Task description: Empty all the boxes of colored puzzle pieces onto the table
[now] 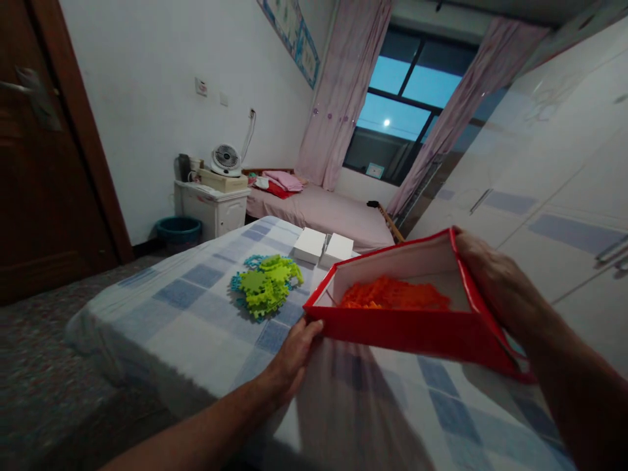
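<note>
At four o'clock of my view, the red box (392, 330) sits between my hands, orange pieces (392, 294) inside. My left hand (297, 350) clamps its near-left corner; my right hand (500, 278) is against its right end, fingertips hidden, so I can't tell their closure. Even support at both ends should steady it. Its long axis runs nine to three, mouth upward.

text: none legible; wall poster (289, 29): markings too small to read
</note>
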Available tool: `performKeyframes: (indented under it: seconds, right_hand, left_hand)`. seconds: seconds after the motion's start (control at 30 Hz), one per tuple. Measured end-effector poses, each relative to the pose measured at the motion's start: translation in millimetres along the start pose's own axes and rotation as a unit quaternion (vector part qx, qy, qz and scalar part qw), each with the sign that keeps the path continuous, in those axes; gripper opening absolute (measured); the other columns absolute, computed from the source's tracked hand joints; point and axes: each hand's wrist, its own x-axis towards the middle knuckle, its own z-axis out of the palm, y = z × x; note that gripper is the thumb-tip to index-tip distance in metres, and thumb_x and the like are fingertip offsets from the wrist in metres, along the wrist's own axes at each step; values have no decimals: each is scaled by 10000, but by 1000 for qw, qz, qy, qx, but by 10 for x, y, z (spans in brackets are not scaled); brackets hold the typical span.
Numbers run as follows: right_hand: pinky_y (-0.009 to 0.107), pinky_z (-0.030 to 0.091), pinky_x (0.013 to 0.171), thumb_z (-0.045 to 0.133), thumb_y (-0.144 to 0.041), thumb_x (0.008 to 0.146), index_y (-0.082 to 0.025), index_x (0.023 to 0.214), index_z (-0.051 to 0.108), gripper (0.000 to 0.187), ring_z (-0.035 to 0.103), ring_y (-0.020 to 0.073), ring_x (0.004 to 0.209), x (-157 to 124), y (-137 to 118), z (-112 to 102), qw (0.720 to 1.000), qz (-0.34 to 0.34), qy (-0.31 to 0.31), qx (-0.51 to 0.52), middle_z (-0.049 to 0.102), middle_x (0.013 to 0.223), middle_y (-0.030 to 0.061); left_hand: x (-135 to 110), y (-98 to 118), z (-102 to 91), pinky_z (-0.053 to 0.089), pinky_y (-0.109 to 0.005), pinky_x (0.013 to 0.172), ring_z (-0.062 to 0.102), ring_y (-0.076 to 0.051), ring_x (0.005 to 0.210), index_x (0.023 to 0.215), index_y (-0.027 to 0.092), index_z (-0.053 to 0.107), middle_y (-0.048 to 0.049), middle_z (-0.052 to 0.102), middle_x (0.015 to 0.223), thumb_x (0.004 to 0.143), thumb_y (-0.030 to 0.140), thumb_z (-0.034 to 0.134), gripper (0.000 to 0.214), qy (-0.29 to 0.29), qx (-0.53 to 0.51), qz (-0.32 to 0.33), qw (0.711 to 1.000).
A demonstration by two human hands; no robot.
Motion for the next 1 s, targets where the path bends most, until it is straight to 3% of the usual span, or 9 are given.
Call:
performKeyframes:
  seconds: [0.07,0.17,0.33,0.47,0.6,0.67,0.77,0.9,1.0]
  right_hand:
    - [356,440,881,247,-568,916,-152,1050,581,550,570,188,893,266,-290,3,999,3,-36,27,635,1016,77]
    - [245,448,678,303,-556,910,-136,884,578,503,520,108,656,556,-542,67,994,-21,-100,45,607,743,1]
    - [202,408,660,280,-574,893,-41,906,598,621,481,37,583,960,-790,241,989,-34,-146,-9,565,670,-36]
    - [182,356,674,134,-472,908,26,899,585,672,466,-19,580,1137,-1152,323,972,-112,-178,-108,488,651,-66]
    - [229,404,683,267,-410,962,-107,824,601,472,499,52,590,1208,-1509,420,957,-170,-159,-174,573,709,-11]
    - [264,416,688,315,-371,963,-155,757,578,398,518,103,618,1226,-1633,469,944,-184,-188,-201,604,744,29]
    - [296,422,734,316,-376,963,-164,711,552,405,549,134,679,1225,-1775,478,928,-191,-221,-229,600,757,53]
    - [367,431,785,285,-432,966,-137,756,588,472,575,151,730,1223,-1846,462,938,-215,-148,-227,604,754,49]
    - [371,443,763,293,-408,968,-136,781,609,457,576,142,700,1273,-1774,541,925,-242,-148,-253,620,742,51]
  left_hand:
    - [-29,1,7,465,-321,932,637,-186,942,889,178,642,-42,702,960,714,239,675,188,36,-40,1,999]
    - [-43,-14,1,458,-318,941,631,-162,892,819,191,618,-18,688,897,691,208,680,143,75,-101,-6,992]
    - [-23,-92,-12,448,-330,963,626,-174,915,797,186,591,-38,666,907,677,145,641,136,46,-164,0,985]
    - [8,-90,8,473,-322,919,623,-147,804,676,195,533,-16,616,748,688,108,620,123,99,-234,-12,967]
    - [20,-15,66,494,-274,816,604,-124,735,667,173,530,-20,599,734,717,53,546,131,126,-284,-26,950]
    - [15,0,97,493,-260,766,594,-121,700,648,162,525,-26,591,717,722,30,510,152,120,-298,-64,945]
    - [11,1,111,491,-261,764,587,-123,686,608,159,514,-24,575,685,723,19,491,183,105,-302,-77,944]
    - [32,50,68,486,-258,794,586,-119,698,601,160,518,-16,572,683,728,11,489,198,114,-298,-20,948]
    - [51,75,55,489,-243,754,579,-117,667,596,157,517,-24,570,668,714,-6,486,204,117,-285,-70,949]
